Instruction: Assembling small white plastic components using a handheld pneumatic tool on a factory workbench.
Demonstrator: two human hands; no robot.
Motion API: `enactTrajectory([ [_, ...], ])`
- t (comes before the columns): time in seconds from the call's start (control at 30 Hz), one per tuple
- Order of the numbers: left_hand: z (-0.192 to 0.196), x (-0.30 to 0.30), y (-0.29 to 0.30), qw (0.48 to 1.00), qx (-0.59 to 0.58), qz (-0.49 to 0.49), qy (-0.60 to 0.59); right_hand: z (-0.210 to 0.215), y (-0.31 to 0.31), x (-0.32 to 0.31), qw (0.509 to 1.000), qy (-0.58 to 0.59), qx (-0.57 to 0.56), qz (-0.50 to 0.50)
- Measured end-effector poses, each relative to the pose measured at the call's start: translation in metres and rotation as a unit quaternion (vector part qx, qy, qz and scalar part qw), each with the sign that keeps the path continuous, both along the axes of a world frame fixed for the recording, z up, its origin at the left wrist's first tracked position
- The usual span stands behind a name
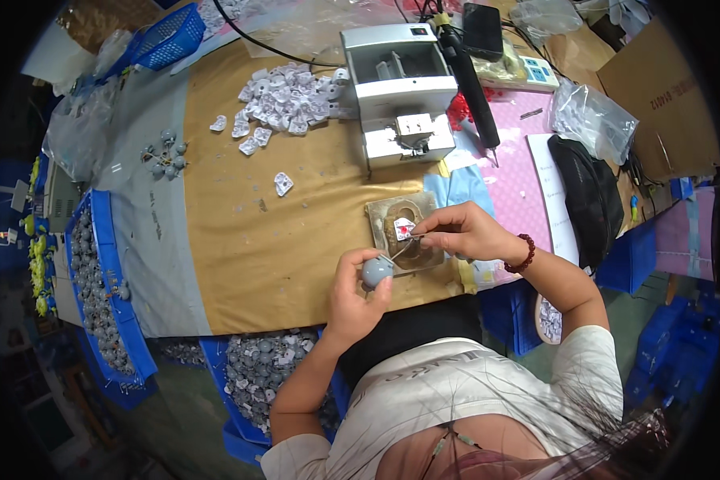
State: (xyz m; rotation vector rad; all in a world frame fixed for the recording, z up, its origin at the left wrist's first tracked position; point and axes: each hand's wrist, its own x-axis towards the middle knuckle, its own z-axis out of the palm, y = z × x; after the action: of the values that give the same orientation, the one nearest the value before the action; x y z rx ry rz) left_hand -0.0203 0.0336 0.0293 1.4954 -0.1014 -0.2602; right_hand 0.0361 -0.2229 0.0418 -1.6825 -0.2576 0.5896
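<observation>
My left hand (358, 292) grips a small round grey part (376, 271) just in front of a worn wooden jig block (382, 216). My right hand (460, 233) pinches a thin wire that runs down to the grey part. Its fingertips rest beside a small white piece with red marks (404, 229) lying on the block. A dark red bead bracelet (523, 254) circles my right wrist.
A pile of white pieces (284, 100) lies at the back beside a grey bench machine (396, 88) and a black electric screwdriver (472, 84). Blue bins of grey parts (96, 280) (264, 368) stand at the left and near edge. A black bag (588, 196) sits right.
</observation>
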Motion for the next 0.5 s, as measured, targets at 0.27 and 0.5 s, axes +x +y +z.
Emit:
enactTrajectory([
  [0.27,-0.016,-0.001,-0.022,0.938,0.25,-0.048,-0.234,-0.031,0.011,0.001,0.842,-0.475,-0.242,0.083],
  [0.5,-0.021,0.007,-0.022,0.933,0.268,-0.067,-0.23,-0.018,0.018,0.01,0.758,-0.535,-0.328,0.179],
])
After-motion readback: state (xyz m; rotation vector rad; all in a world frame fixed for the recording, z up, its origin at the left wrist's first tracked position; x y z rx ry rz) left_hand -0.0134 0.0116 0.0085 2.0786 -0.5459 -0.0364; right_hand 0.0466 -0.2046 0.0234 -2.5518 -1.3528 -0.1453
